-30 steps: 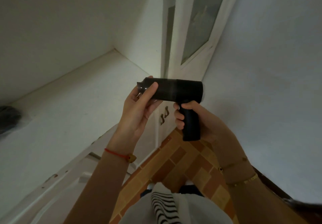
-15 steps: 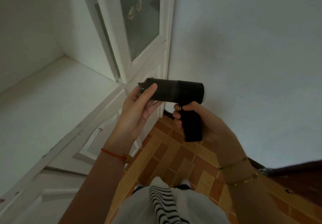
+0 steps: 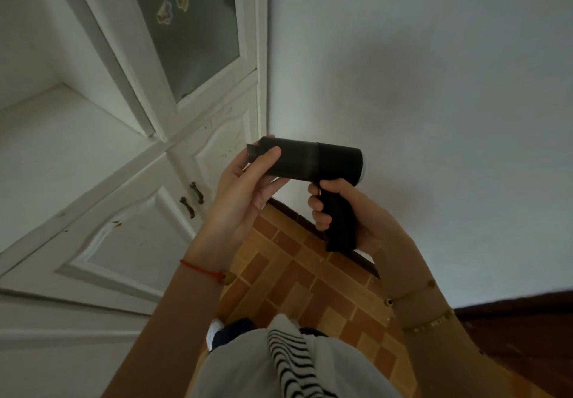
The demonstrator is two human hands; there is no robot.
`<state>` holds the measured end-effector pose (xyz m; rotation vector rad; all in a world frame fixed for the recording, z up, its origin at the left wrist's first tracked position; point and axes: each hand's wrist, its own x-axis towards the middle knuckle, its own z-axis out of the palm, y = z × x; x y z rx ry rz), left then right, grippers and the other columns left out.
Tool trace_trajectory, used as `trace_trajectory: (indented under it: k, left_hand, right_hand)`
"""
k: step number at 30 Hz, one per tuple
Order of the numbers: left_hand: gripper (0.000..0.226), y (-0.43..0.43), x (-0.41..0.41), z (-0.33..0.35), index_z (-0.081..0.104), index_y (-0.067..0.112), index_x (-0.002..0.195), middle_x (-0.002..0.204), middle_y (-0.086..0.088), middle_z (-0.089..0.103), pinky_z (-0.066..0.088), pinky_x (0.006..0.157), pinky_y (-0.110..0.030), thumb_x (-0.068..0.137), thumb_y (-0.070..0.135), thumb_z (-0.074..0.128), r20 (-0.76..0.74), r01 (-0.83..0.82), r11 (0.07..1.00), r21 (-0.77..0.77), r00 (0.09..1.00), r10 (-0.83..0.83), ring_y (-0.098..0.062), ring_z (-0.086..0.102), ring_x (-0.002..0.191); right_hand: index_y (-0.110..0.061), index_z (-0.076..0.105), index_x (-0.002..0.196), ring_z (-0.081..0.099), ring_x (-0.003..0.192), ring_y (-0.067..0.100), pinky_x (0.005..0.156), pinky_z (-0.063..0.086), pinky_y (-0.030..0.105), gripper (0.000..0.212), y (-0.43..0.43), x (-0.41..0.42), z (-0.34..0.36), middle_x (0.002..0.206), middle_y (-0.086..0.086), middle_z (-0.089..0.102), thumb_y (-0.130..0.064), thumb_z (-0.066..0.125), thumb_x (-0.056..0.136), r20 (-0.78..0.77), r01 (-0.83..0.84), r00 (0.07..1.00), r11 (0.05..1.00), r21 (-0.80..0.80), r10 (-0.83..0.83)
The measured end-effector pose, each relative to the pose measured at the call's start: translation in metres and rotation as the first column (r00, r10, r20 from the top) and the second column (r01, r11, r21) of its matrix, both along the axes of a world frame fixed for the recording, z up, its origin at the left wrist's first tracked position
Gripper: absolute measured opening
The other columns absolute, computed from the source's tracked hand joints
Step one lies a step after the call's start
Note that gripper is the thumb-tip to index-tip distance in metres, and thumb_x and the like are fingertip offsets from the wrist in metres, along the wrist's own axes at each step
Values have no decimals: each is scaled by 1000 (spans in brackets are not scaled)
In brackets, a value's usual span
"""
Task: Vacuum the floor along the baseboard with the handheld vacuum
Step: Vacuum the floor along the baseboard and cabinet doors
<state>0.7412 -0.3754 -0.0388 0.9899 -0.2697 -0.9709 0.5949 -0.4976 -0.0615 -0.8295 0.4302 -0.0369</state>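
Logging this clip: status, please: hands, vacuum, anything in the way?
Right hand grips handle, left hand on nozzle end. Handheld vacuum held level, well above floor. Baseboard not yet reached; nothing blocking.

Dim, flat indoor light with a greenish cast; soft shadows on the wall, wide-angle bending at the edges, slight blur throughout.
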Motion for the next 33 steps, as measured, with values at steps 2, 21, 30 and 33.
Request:
trace_trajectory:
  k: [2,21,30,33]
  left_hand:
    - [57,-6,-5,-1,57,2,130,124,-17,68,54,97,-36,78,20,72,-6,-11,1000,0,1000,11,-25,66,116]
    - [42,-36,53,-3,59,4,128,118,-12,71,53,99,-39,88,15,68,51,35,999,9,998,-36,-26,65,117]
    - [47,-44,79,-7,58,4,129,118,-12,71,54,98,-37,86,19,68,79,88,995,44,993,-92,-25,66,116]
    - [45,-47,81,-8,57,5,129,119,-11,71,53,98,-36,87,20,66,90,109,992,60,989,-114,-24,66,116]
  right_hand:
    - [-16,66,80,54,52,9,53,49,20,12,-8,-4,-1,69,-1,59,-27,67,85,-8,-4,1000,1000,-15,4]
    - [-16,65,79,55,51,10,52,50,21,14,-35,49,-1,71,1,62,-29,68,81,-24,27,999,999,-30,-28]
    - [-14,64,78,54,50,10,51,49,20,12,-36,71,-8,68,2,60,-25,65,82,-18,85,996,996,-4,-85]
    - [-13,61,79,53,49,10,50,49,20,12,-35,72,-10,66,1,59,-24,64,83,-25,114,993,993,2,-114]
